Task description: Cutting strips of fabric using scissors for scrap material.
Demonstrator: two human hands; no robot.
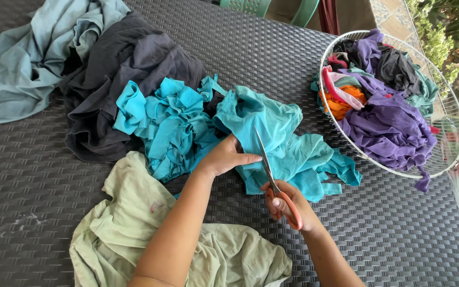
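Observation:
My right hand (285,204) grips scissors (272,178) with orange handles, the blades pointing away from me into a teal cloth (282,143). My left hand (224,157) pinches the edge of that teal cloth just left of the blades. A heap of cut teal strips (163,119) lies to the left of it.
A dark woven table (394,234) carries a pale green garment (128,223) under my left forearm, a dark grey garment (128,64) and a light blue one (22,58) at the far left. A white wire basket (455,154) at right holds purple, orange and dark scraps.

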